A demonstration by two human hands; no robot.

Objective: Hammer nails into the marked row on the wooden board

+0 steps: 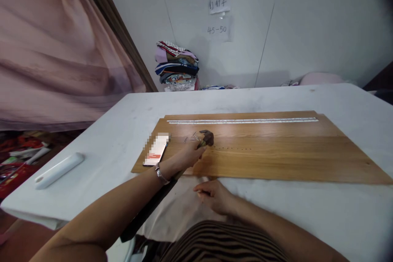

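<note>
My left hand is wrapped around a hammer high on its handle, close to the head. The dark handle slants back under my left forearm toward my body. Just beyond the hand, several loose nails lie on a wooden board. A row of small dark nails runs along the board to the right of the hammer head. My right hand is over the white cloth in front of the board, its fingers curled together. Whatever it may hold is hidden.
Two thin white strips lie along the board's far side. A phone rests on its left end. A long white plastic object is on the white-covered table. Folded clothes are stacked beyond, near the wall.
</note>
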